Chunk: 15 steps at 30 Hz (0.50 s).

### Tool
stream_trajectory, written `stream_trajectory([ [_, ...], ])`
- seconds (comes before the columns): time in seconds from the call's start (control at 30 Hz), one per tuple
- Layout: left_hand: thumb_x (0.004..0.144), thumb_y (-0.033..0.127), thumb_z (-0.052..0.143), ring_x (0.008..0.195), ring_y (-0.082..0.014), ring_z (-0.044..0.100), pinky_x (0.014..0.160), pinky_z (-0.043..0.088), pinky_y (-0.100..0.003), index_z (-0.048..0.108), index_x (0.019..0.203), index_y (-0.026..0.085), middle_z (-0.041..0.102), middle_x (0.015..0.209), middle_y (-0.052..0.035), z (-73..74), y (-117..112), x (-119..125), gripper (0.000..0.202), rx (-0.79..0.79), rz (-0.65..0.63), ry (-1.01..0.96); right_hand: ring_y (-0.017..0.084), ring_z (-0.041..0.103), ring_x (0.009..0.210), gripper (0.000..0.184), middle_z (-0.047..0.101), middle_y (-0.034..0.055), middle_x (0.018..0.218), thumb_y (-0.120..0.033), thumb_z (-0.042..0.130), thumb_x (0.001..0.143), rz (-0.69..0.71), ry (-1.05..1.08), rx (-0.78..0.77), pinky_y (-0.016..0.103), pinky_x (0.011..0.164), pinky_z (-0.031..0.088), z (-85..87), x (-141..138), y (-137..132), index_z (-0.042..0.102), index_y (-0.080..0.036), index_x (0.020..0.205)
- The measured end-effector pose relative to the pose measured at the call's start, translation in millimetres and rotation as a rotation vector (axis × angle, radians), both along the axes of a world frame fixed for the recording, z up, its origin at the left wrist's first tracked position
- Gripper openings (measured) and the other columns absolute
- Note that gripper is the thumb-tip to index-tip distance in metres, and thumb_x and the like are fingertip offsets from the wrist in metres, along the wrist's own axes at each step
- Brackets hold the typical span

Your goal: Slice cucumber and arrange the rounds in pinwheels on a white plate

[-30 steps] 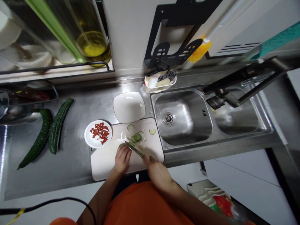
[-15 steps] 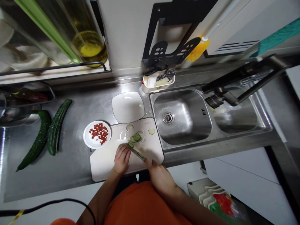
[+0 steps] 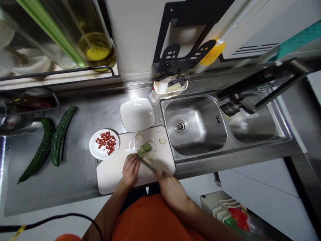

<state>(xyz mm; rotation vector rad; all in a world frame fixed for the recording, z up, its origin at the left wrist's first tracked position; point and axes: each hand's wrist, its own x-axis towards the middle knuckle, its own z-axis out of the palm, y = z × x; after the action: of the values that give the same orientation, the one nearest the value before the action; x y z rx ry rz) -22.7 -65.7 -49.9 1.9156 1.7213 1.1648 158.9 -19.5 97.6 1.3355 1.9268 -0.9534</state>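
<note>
My left hand [image 3: 130,170] is closed at the middle of the white cutting board [image 3: 110,177], its curled fingers over a cucumber piece that they mostly hide. Against its fingertips lies the blade of a knife [image 3: 146,164], slanting down to the right. My right hand [image 3: 172,189] grips this knife; its handle is hidden in the fist. Just beyond the blade are several cucumber slices [image 3: 145,147], some overlapping. One slice [image 3: 163,141] lies apart near the board's right edge, another [image 3: 139,136] toward the back.
Left of the board is a white plate [image 3: 94,149] of chopped red bits [image 3: 107,142]. A square white dish [image 3: 137,115] touches the board's back edge. Two whole cucumbers [image 3: 61,139] lie farther left. The steel sink [image 3: 200,144] with a black faucet [image 3: 250,90] adjoins on the right.
Almost nothing differs. Both hands, the knife and the slices keep their places; the view has shifted very slightly.
</note>
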Motion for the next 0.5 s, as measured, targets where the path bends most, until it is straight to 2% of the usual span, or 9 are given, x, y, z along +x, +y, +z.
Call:
stream_trajectory([
  [0.5, 0.080, 0.008, 0.061, 0.097, -0.0196, 0.061, 0.091, 0.052, -0.044, 0.063, 0.101, 0.017, 0.065, 0.095, -0.0074, -1.0, 0.6, -0.7, 0.022, 0.016, -0.006, -0.005, 0.020, 0.067, 0.080, 0.053, 0.066, 0.0099, 0.098, 0.001, 0.025, 0.083, -0.005, 0.016, 0.036, 0.027, 0.065, 0.047, -3.2, -6.9, 4.2, 0.052, -0.022, 0.121],
])
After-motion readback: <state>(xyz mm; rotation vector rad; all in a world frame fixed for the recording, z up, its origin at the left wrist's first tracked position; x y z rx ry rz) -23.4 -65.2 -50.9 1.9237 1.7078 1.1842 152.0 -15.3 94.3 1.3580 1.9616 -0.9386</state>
